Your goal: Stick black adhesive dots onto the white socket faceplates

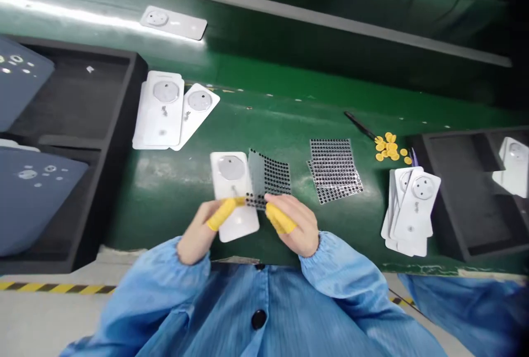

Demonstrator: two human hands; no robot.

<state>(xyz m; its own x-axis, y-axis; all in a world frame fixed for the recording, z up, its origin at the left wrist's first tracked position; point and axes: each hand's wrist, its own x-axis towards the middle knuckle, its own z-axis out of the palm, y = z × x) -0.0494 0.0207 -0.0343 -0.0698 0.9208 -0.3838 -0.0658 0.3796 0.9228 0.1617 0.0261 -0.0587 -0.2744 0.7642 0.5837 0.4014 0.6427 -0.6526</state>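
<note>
A clear sheet of black adhesive dots (278,177) is in my right hand (295,222), its lower edge bent up between thumb and fingers. My left hand (210,225), with yellow finger cots, is closed in a pinch at the left edge of that sheet. Whatever lies between its fingertips is too small to make out. Beneath the left fingers a white panel (239,225) with a round grey disc lies on the green table. To the right rest more sheets of black dots (334,167), overlapping each other.
White panels lie stacked at left (161,120) and right (417,208); a single panel (176,23) lies farther back. Black trays stand left (132,98) and right (438,197). Near the right stack are yellow finger cots (388,147) and black tweezers (359,124). A blue sleeve (463,307) shows lower right.
</note>
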